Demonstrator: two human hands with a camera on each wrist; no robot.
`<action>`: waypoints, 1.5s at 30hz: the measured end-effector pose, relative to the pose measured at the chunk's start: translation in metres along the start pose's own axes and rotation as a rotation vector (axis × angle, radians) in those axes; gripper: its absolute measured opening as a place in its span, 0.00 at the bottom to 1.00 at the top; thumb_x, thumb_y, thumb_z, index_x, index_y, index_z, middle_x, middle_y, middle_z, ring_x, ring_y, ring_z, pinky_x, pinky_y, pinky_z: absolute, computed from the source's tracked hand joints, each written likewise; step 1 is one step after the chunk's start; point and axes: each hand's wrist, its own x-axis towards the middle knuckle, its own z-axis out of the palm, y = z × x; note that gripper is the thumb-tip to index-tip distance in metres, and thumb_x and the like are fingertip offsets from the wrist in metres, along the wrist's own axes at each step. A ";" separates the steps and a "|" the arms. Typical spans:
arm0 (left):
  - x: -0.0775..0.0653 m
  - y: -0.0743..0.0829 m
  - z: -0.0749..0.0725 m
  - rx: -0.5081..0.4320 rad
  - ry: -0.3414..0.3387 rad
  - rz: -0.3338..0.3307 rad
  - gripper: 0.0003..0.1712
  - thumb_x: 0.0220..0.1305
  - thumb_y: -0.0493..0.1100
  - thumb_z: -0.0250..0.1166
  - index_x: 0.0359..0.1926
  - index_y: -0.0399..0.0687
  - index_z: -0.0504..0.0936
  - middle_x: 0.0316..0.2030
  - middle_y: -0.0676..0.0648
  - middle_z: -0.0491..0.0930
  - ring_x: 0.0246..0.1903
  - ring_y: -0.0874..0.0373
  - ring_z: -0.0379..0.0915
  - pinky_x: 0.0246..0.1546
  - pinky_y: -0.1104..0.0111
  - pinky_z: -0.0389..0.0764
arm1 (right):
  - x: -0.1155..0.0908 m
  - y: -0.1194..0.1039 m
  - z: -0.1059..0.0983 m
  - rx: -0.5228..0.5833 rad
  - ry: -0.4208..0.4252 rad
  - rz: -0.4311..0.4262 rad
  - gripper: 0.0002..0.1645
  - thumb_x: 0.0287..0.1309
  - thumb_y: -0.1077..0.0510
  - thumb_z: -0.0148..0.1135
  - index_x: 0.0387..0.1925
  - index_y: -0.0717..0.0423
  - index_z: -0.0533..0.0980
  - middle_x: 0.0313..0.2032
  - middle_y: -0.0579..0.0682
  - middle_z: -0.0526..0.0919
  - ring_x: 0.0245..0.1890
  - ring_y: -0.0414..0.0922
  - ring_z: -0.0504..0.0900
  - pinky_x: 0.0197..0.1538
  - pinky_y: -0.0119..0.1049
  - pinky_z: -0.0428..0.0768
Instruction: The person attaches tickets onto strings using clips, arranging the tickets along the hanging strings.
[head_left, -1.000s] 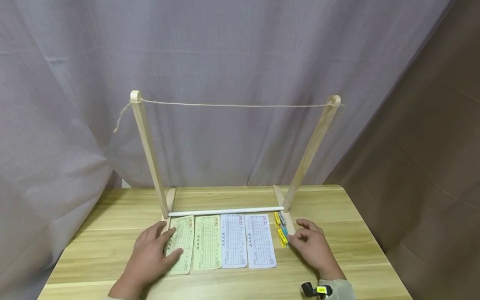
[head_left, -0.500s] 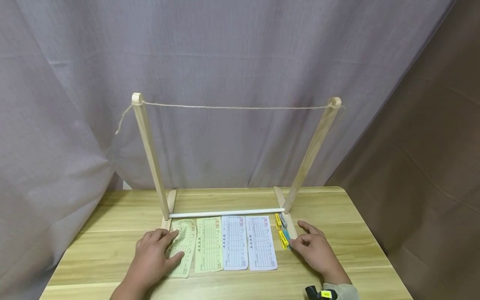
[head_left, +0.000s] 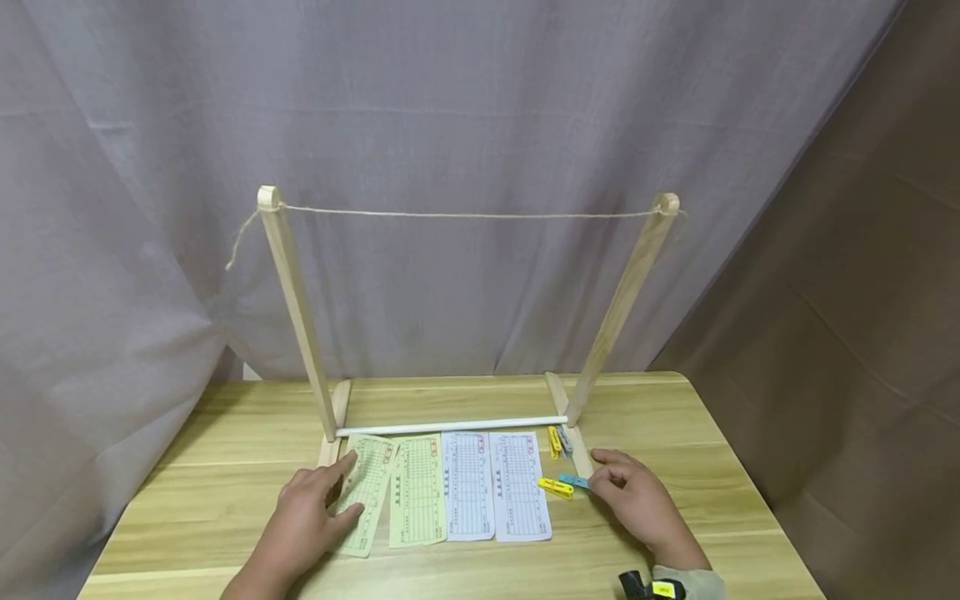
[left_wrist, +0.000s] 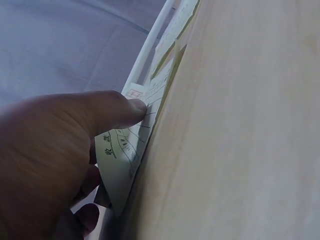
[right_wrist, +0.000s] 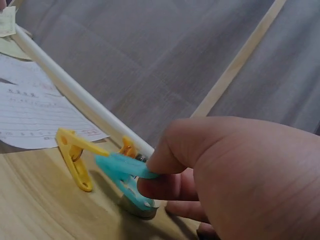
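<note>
My left hand [head_left: 303,510] grips the leftmost yellow-green receipt slip [head_left: 372,487] by its left side. In the left wrist view the thumb lies on the printed face, the other fingers are at the slip's edge, and the paper bows upward. My right hand [head_left: 639,500] pinches a teal clothespin [right_wrist: 120,167] between thumb and index finger. A yellow clothespin [head_left: 556,488] lies beside it, its tip over the rightmost white slip [head_left: 519,492]. Another yellow clothespin [head_left: 554,442] and a grey clothespin [head_left: 565,442] lie by the stand's right foot.
A second yellow-green slip [head_left: 417,492] and another white slip [head_left: 468,487] lie in the row. Behind them stands a wooden frame with a left post [head_left: 296,317], a right post [head_left: 624,304], a low white rod [head_left: 450,427] and a string [head_left: 465,215] across the top. Grey curtain [head_left: 465,100] hangs behind.
My right hand has drawn the teal clothespin from the cluster, and the nearer yellow one has turned and shifted left. The leftmost slip has tilted clockwise and bowed in my left hand.
</note>
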 end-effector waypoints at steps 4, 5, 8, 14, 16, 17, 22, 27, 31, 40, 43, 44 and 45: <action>0.003 0.001 -0.003 -0.037 -0.056 -0.070 0.56 0.62 0.47 0.87 0.86 0.50 0.69 0.43 0.59 0.84 0.44 0.61 0.72 0.48 0.61 0.81 | 0.000 -0.003 -0.004 0.029 0.018 0.024 0.15 0.83 0.50 0.65 0.38 0.51 0.87 0.71 0.54 0.87 0.80 0.64 0.75 0.81 0.68 0.71; 0.003 0.001 -0.004 -0.044 -0.069 -0.084 0.57 0.64 0.46 0.86 0.87 0.49 0.66 0.43 0.59 0.83 0.43 0.61 0.71 0.47 0.63 0.80 | 0.000 -0.004 -0.004 0.032 0.028 0.034 0.15 0.84 0.49 0.64 0.39 0.52 0.87 0.68 0.53 0.89 0.77 0.62 0.79 0.78 0.64 0.76; 0.005 0.002 -0.006 -0.071 -0.101 -0.121 0.57 0.68 0.43 0.82 0.90 0.46 0.60 0.42 0.57 0.80 0.40 0.60 0.69 0.42 0.67 0.77 | 0.001 -0.004 -0.005 0.057 0.061 0.074 0.14 0.86 0.49 0.61 0.46 0.54 0.84 0.54 0.52 0.92 0.56 0.52 0.86 0.56 0.46 0.84; 0.004 0.004 -0.007 -0.092 -0.087 -0.148 0.47 0.70 0.40 0.79 0.85 0.44 0.69 0.37 0.56 0.78 0.38 0.60 0.69 0.39 0.69 0.74 | 0.001 0.001 -0.005 0.084 0.137 0.077 0.13 0.87 0.51 0.57 0.54 0.55 0.80 0.50 0.55 0.88 0.51 0.49 0.83 0.52 0.38 0.79; 0.003 0.005 -0.008 -0.104 -0.071 -0.148 0.42 0.70 0.40 0.79 0.82 0.43 0.75 0.36 0.56 0.79 0.38 0.60 0.70 0.39 0.70 0.75 | 0.001 0.002 -0.005 0.087 0.180 0.061 0.13 0.88 0.50 0.57 0.52 0.54 0.81 0.61 0.55 0.89 0.61 0.50 0.85 0.60 0.38 0.80; 0.003 0.006 -0.009 -0.113 -0.067 -0.151 0.40 0.70 0.40 0.79 0.80 0.43 0.77 0.37 0.56 0.80 0.38 0.60 0.71 0.38 0.70 0.76 | 0.001 0.002 -0.004 0.097 0.208 0.055 0.13 0.87 0.50 0.58 0.51 0.54 0.81 0.63 0.55 0.89 0.62 0.50 0.85 0.61 0.37 0.81; 0.002 0.008 -0.013 -0.188 -0.060 -0.192 0.26 0.71 0.41 0.79 0.67 0.39 0.88 0.38 0.55 0.85 0.38 0.63 0.77 0.40 0.71 0.83 | 0.001 0.001 -0.001 0.263 0.372 0.018 0.08 0.84 0.57 0.61 0.49 0.58 0.81 0.50 0.60 0.92 0.45 0.41 0.89 0.45 0.26 0.85; 0.002 0.007 -0.018 -0.238 -0.074 -0.251 0.15 0.72 0.42 0.79 0.55 0.42 0.93 0.35 0.54 0.86 0.37 0.64 0.78 0.40 0.71 0.84 | 0.004 0.002 0.000 0.401 0.476 -0.050 0.07 0.83 0.65 0.58 0.55 0.64 0.76 0.43 0.60 0.90 0.39 0.40 0.91 0.43 0.28 0.89; 0.002 0.005 -0.019 -0.274 -0.092 -0.259 0.13 0.73 0.43 0.78 0.54 0.43 0.93 0.35 0.55 0.86 0.36 0.65 0.77 0.38 0.72 0.82 | 0.004 0.002 0.001 0.417 0.455 -0.062 0.17 0.80 0.67 0.61 0.65 0.60 0.78 0.45 0.59 0.90 0.39 0.37 0.90 0.44 0.24 0.88; 0.001 0.006 -0.017 -0.280 -0.076 -0.227 0.08 0.73 0.41 0.78 0.50 0.48 0.94 0.33 0.57 0.85 0.34 0.66 0.77 0.38 0.73 0.82 | 0.005 0.002 0.003 0.264 0.350 0.029 0.29 0.76 0.59 0.72 0.74 0.52 0.81 0.50 0.56 0.93 0.41 0.32 0.85 0.44 0.20 0.83; 0.001 0.006 -0.017 -0.277 -0.065 -0.208 0.07 0.72 0.41 0.79 0.49 0.49 0.94 0.33 0.58 0.85 0.34 0.68 0.77 0.38 0.73 0.82 | 0.006 0.002 0.003 0.209 0.287 0.081 0.27 0.76 0.55 0.74 0.73 0.52 0.83 0.51 0.54 0.93 0.43 0.33 0.85 0.45 0.21 0.84; 0.001 0.006 -0.017 -0.276 -0.063 -0.205 0.07 0.72 0.40 0.79 0.49 0.49 0.94 0.33 0.58 0.85 0.34 0.68 0.76 0.38 0.73 0.82 | 0.006 0.003 0.003 0.198 0.268 0.094 0.27 0.76 0.55 0.74 0.72 0.52 0.83 0.51 0.54 0.93 0.44 0.34 0.85 0.45 0.21 0.84; 0.001 0.006 -0.017 -0.275 -0.063 -0.203 0.07 0.72 0.40 0.79 0.48 0.49 0.94 0.33 0.58 0.85 0.34 0.68 0.76 0.38 0.73 0.82 | 0.006 0.003 0.004 0.189 0.251 0.104 0.27 0.76 0.55 0.74 0.72 0.52 0.83 0.52 0.54 0.93 0.44 0.34 0.85 0.45 0.21 0.84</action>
